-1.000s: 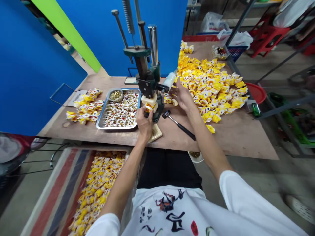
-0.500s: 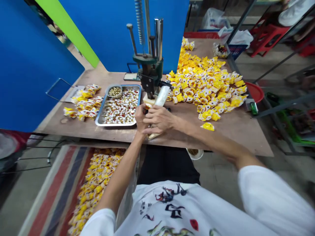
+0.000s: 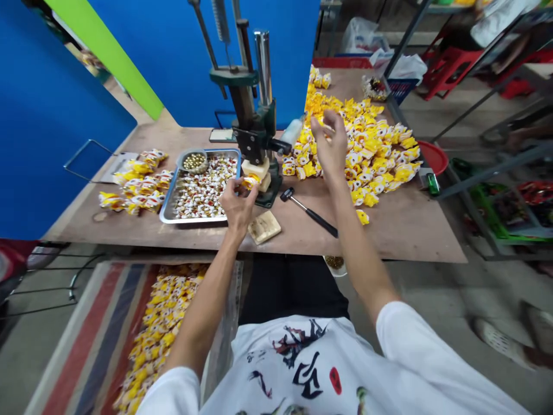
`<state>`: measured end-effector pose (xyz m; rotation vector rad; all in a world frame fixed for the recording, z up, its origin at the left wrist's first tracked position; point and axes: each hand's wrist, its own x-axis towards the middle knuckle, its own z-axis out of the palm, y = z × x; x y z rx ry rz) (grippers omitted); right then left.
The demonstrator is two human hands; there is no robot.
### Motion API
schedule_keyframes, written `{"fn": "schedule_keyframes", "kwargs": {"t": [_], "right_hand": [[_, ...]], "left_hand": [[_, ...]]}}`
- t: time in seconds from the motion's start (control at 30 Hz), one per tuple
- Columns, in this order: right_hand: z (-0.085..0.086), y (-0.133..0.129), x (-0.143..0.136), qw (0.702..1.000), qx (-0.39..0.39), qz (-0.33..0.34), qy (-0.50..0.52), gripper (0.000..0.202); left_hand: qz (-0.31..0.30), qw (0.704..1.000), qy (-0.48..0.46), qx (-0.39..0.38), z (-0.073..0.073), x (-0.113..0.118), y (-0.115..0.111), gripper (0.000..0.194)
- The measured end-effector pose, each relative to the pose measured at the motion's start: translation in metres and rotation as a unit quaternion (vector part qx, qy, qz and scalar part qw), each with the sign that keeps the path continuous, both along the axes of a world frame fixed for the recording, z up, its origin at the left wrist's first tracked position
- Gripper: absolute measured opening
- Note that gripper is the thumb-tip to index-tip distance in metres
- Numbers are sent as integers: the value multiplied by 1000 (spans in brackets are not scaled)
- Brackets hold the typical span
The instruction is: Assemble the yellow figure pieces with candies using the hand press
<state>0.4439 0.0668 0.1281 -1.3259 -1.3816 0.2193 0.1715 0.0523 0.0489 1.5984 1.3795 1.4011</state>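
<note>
Plainly pinched: yellow-and-white figure (image 3: pixel 251 182) in left hand (image 3: pixel 237 208).
Figure sits between thumb and fingers, at pale block (image 3: pixel 254 168); right hand (image 3: pixel 333 145) raised, fingers parted.

Left hand (image 3: pixel 237 206) pinches a yellow-and-white piece (image 3: pixel 251 182) at the press (image 3: pixel 250 141) — right hand (image 3: pixel 332 148) raised, empty, near the lever handle (image 3: pixel 292 132)

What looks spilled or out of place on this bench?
Nothing clearly looks spilled; the small white pieces sit inside the metal tray. Only one yellow piece seems stray, lying just off the near edge of the big yellow pile.
</note>
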Motion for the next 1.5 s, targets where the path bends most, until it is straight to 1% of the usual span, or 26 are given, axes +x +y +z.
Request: {"fn": "schedule_keyframes", "kwargs": {"t": [0.03,0.07,0.1,0.17,0.23,0.27,0.33,0.4,0.5,0.57,0.63,0.7,0.8,0.83,0.9,0.97,1.03,1.07,1.1,1.17,1.23,1.27,1.3,1.37,1.43,1.5], "right_hand": [[-18,-26,-14,999,4,-31,31,72],[-34,-52,-29,998,0,-31,52,65],[-46,-74,-44,998,-16,6,60,59],[-62,-107,-71,987,-67,139,51,53],[-71,-123,-89,959,-115,258,37,51],[-75,-125,-95,947,-133,289,36,50],[-83,-123,-102,938,-159,305,37,47],[-93,-118,-104,939,-177,296,17,46],[-105,-112,-103,943,-189,270,-46,41],[-107,-110,-103,942,-201,258,-73,38],[-104,-109,-103,938,-216,258,-82,38],[-98,-109,-102,935,-225,260,-87,39],[-90,-109,-102,931,-228,267,-100,40],[-88,-109,-102,929,-225,272,-108,42],[-89,-109,-105,927,-211,284,-124,49],[-93,-109,-109,926,-195,290,-145,52],[-96,-109,-114,923,-184,289,-174,48],[-96,-109,-116,921,-179,287,-193,45],[-95,-109,-118,918,-175,284,-216,42],[-88,-109,-122,909,-169,278,-261,39],[-80,-108,-127,897,-171,271,-303,36],[-76,-106,-128,892,-175,270,-319,35],[-73,-105,-128,886,-183,272,-329,35],[-69,-101,-126,877,-205,281,-330,41],[-70,-99,-117,878,-228,291,-302,50],[-74,-99,-105,894,-237,290,-246,55]], "left_hand": [[1,999,-34,-15,1,-7,-7,39],[-4,996,-74,-44,3,-15,-16,41],[-19,989,-116,-85,6,-23,-25,43],[-75,960,-180,-200,13,-42,-43,47],[-140,917,-201,-314,19,-57,-56,50],[-160,899,-201,-354,20,-62,-60,51],[-164,883,-201,-392,18,-68,-65,55],[-144,887,-201,-391,10,-67,-68,60],[-114,911,-173,-356,-10,-59,-72,65],[-112,930,-137,-321,-21,-54,-76,63],[-128,942,-106,-293,-25,-54,-75,57],[-142,952,-73,-260,-20,-61,-66,50],[-145,969,-19,-197,-1,-82,-43,45],[-153,970,-6,-187,5,-89,-37,46],[-191,958,-2,-212,14,-98,-34,50],[-237,935,-18,-264,14,-100,-45,55],[-272,911,-35,-309,8,-99,-59,56],[-275,907,-39,-317,5,-100,-62,54],[-262,913,-38,-309,3,-102,-61,50],[-194,951,-10,-242,2,-109,-44,38],[-114,983,56,-131,5,-117,-10,25],[-103,986,103,-85,7,-120,10,18],[-117,980,149,-56,9,-121,29,12],[-183,956,223,-42,11,-117,62,7],[-242,933,261,-54,11,-109,84,11],[-274,919,277,-64,7,-103,96,16]]}}
